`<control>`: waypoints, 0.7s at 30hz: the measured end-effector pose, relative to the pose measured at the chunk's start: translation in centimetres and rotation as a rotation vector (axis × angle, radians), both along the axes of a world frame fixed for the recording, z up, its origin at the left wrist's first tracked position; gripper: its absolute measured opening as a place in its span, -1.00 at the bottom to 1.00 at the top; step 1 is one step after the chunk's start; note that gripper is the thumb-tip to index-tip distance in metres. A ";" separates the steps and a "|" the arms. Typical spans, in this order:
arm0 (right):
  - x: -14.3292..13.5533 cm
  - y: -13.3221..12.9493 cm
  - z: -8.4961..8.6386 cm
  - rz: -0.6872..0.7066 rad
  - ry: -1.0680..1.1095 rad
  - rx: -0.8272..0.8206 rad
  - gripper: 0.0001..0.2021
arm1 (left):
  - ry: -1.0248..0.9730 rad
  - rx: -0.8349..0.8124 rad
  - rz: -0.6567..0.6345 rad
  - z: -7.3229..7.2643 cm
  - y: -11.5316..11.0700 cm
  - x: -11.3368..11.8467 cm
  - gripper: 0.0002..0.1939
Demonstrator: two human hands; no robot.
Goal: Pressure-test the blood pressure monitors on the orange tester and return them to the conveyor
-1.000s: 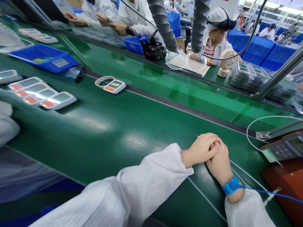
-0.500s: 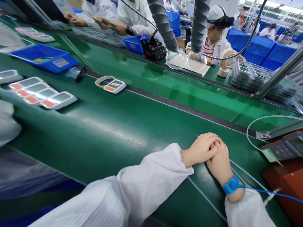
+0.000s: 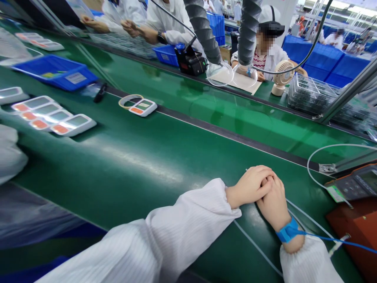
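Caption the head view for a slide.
Left hand and right hand touching at a green table, blue strap on right wrist.

The desk (image 3: 153,135) looks smooth and glossy, throwing back soft streaks of light. The left sleeve (image 3: 188,220) is matt, finely ribbed cloth. Smooth plastic forms the blue bin (image 3: 57,81), clear shiny plastic the stacked trays (image 3: 309,92). The slanted post (image 3: 349,91) looks like satiny metal.

Passage: green worktop (image 3: 132,169) beyond left sleeve (image 3: 191,220) | blocked right: meter (image 3: 350,188), looped white cable (image 3: 338,145) | blocked left: white devices (image 3: 79,121), blue tray (image 3: 55,79)
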State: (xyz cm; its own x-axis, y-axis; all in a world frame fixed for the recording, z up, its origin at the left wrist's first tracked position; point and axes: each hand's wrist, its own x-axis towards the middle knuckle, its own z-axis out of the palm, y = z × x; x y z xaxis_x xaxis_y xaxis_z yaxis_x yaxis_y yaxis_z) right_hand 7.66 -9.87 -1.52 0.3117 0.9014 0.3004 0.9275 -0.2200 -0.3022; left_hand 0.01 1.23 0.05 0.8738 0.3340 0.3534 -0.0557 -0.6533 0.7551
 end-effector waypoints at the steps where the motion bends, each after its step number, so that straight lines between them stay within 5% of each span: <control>1: 0.0 0.0 0.0 0.001 -0.003 -0.001 -0.63 | 0.000 0.002 -0.001 0.0 0.0 0.0 -0.73; 21: 0.1 0.0 -0.1 0.003 0.005 -0.005 -0.65 | -0.018 0.010 -0.001 0.0 0.0 0.0 -0.73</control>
